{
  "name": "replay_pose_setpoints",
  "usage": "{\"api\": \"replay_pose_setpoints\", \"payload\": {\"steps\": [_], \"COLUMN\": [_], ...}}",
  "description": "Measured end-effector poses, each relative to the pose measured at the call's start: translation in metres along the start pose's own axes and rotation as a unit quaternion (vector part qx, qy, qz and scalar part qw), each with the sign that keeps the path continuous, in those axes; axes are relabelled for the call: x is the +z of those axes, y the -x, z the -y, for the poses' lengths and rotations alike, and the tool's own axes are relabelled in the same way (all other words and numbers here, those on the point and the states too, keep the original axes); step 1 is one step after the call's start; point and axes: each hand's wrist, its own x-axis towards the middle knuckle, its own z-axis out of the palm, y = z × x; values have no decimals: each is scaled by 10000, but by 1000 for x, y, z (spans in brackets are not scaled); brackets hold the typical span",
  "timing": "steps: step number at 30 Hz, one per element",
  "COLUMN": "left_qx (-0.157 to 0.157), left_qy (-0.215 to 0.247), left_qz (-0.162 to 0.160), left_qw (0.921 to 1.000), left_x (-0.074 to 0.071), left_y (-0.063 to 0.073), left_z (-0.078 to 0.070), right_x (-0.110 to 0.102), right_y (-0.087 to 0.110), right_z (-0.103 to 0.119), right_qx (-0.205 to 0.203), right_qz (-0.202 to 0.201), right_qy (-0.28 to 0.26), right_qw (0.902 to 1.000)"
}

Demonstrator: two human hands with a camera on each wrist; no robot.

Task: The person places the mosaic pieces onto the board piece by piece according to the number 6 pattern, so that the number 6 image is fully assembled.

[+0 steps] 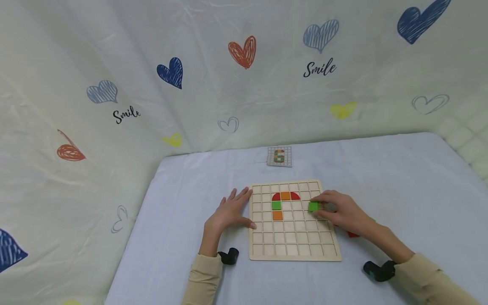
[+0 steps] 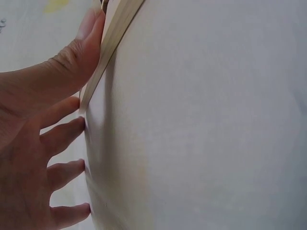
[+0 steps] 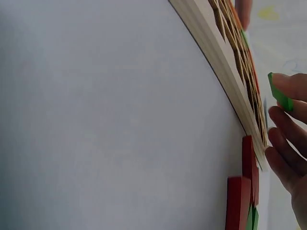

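Note:
A wooden grid board [image 1: 267, 250] lies flat on the white-covered table. My left hand [image 1: 228, 211], fingers spread, rests at its left edge with the thumb on the rim, as the left wrist view also shows. Over the board's right side, my right hand [image 1: 343, 210] pinches a green square tile [image 1: 313, 206] between thumb and finger; in the right wrist view this tile [image 3: 280, 92] is held above the board. Set in the grid are two red rounded tiles [image 1: 276, 197], two orange square tiles [image 1: 277, 215] and a green square tile [image 1: 276, 205].
Behind the board lies a small pattern card [image 1: 279, 156]. Red pieces [image 3: 238, 203] and a green piece [image 3: 255, 218] lie beside the board's right edge, partly hidden under my right arm in the head view. A cloth printed with hearts [image 1: 244, 53] hangs behind the table.

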Motion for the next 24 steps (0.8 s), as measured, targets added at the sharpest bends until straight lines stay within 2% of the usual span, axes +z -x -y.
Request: {"api": "replay_pose_setpoints", "payload": {"steps": [24], "left_qx": [-57], "left_qy": [-51], "left_qz": [-19], "left_qw": [10000], "left_x": [2], "left_y": [-4], "left_z": [-1], "right_x": [19], "right_y": [-26], "right_z": [18], "right_qx": [-190], "right_qz": [551], "right_qy": [-155], "right_qw": [9982]}}
